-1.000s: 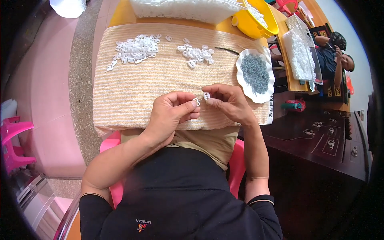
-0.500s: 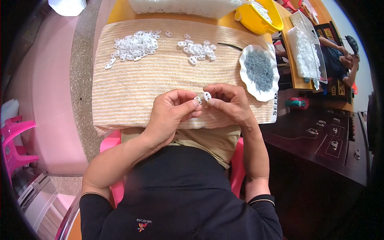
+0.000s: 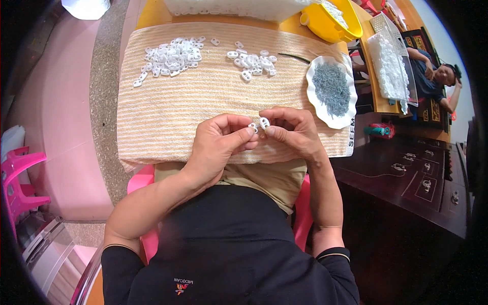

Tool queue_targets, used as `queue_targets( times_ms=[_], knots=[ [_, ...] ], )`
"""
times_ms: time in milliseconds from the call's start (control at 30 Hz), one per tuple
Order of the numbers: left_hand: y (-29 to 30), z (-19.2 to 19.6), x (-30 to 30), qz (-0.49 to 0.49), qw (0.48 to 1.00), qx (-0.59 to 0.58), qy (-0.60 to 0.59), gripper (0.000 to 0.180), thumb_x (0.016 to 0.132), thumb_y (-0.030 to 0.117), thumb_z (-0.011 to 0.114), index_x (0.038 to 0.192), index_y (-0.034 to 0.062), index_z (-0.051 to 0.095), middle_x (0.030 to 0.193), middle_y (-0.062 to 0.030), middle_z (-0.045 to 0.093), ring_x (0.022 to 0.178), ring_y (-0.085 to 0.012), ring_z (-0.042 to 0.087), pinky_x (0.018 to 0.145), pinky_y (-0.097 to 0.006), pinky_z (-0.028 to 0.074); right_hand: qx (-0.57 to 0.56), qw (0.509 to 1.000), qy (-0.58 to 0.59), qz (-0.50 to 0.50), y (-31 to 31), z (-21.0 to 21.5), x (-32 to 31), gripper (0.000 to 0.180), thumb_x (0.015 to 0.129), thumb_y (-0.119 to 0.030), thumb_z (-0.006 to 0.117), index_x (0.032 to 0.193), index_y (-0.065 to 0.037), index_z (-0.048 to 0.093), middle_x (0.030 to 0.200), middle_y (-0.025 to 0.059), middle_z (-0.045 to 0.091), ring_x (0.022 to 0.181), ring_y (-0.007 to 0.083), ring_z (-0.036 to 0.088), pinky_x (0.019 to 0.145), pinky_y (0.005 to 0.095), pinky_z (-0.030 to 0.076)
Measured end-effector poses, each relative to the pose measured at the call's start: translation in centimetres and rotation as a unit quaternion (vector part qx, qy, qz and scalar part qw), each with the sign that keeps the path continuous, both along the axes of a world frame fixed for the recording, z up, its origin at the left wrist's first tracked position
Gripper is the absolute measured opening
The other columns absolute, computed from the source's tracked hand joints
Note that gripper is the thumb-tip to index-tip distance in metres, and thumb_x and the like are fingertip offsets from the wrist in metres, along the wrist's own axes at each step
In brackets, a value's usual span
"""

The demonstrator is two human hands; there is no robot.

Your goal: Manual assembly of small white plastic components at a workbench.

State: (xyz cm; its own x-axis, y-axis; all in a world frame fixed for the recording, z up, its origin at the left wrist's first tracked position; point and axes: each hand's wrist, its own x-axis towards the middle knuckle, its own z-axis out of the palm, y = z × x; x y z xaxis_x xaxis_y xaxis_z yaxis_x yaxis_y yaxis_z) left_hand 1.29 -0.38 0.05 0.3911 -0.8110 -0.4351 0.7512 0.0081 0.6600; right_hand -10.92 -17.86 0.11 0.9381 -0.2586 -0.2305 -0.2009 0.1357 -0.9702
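Above the near edge of a striped towel [image 3: 168,112], my two hands face each other. My left hand [image 3: 222,139] pinches a small white plastic piece with holes [image 3: 253,127] between thumb and fingertips. Just to its right, my right hand [image 3: 296,131] holds a white oval plastic piece with two holes [image 3: 264,123], turned upright. The two pieces sit very close; I cannot tell whether they touch. Farther off lie a heap of small white two-hole pieces [image 3: 173,57] at the left and a smaller heap of white oval pieces [image 3: 253,62] to its right.
A white scalloped plate [image 3: 329,122] of small grey-blue parts stands at the right, near a thin black stick [image 3: 295,57]. Behind are a translucent bin [image 3: 229,11] and a yellow basin [image 3: 333,30]. Another person [image 3: 432,76] sits at the far right beside a box of white pieces [image 3: 389,66].
My hands hold the same pieces in almost the same place. The other person's head and arm have shifted. The whole view has moved very slightly.
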Motion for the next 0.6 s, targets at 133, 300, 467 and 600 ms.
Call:
queue_targets(
  times_ms=[133,300,467,600],
  knots=[
    [0.02,0.02,-0.07,0.000,1.000,0.007,-0.004,0.016,0.089,0.004,0.063,0.104,-0.0028,0.060,0.092,-0.0101,0.066,0.079,-0.0150,0.066,0.076,-0.027,0.058,0.000,1.000,-0.010,0.001,0.05,-0.02,0.00,0.031,0.086,-0.003,0.068,0.116,0.003,0.061,0.098,0.0042,0.067,0.087,0.0083,0.062,0.077,0.0227,0.051],
    [0.02,-0.05,-0.04,-0.004,1.000,0.006,0.002,0.016,0.089,0.004,0.063,0.103,-0.0021,0.060,0.091,-0.0095,0.066,0.079,-0.0144,0.066,0.075,-0.027,0.058,-0.010,1.000,0.000,0.021,-0.23,-0.31,-0.16,0.031,0.087,0.001,0.065,0.117,0.006,0.060,0.102,0.0080,0.066,0.093,0.0126,0.064,0.082,0.0245,0.051],
    [0.05,0.05,-0.10,-0.002,1.000,0.010,0.000,0.016,0.089,0.005,0.064,0.103,-0.0016,0.060,0.091,-0.0091,0.067,0.078,-0.0141,0.066,0.075,-0.027,0.058,0.012,1.000,-0.026,0.002,0.35,-0.11,0.08,0.029,0.087,-0.002,0.067,0.115,0.003,0.062,0.098,0.0031,0.067,0.086,0.0071,0.062,0.075,0.0211,0.051],
    [0.09,0.00,-0.08,-0.008,1.000,0.009,-0.009,0.015,0.089,0.005,0.064,0.103,-0.0015,0.061,0.091,-0.0089,0.067,0.078,-0.0137,0.066,0.074,-0.026,0.058,0.003,1.000,-0.022,0.004,0.40,0.01,0.07,0.029,0.087,-0.002,0.067,0.115,0.003,0.062,0.098,0.0036,0.067,0.087,0.0073,0.062,0.075,0.0212,0.051]
  ],
)
